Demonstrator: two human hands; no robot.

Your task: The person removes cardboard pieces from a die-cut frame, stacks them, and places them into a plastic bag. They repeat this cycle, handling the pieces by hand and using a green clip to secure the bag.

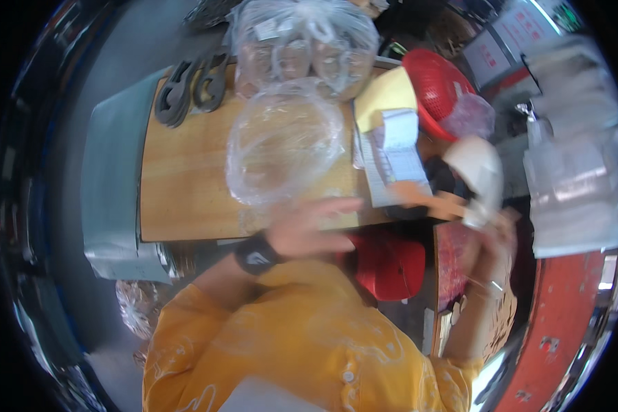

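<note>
My left hand (312, 226), with a black band at its wrist, hovers over the near edge of the wooden table (185, 178). Its fingers are stretched and apart, with nothing in them. Just beyond lies a clear plastic bag (285, 141), spread flat. To the right, my right hand (491, 240) is closed and blurred by motion, at the lower end of a white rounded object (481, 175) whose kind I cannot make out. An orange-brown strip (429, 199) lies beside that object, next to papers (398, 151) and a yellow sheet (384, 96).
A large tied clear bag (302, 51) of brown items stands at the table's far edge. Grey clamp-shaped pieces (175, 96) lie far left. A red basket (436, 86) sits far right, plastic bags (577, 158) hang at the right, and a red stool (388, 268) is below the table edge.
</note>
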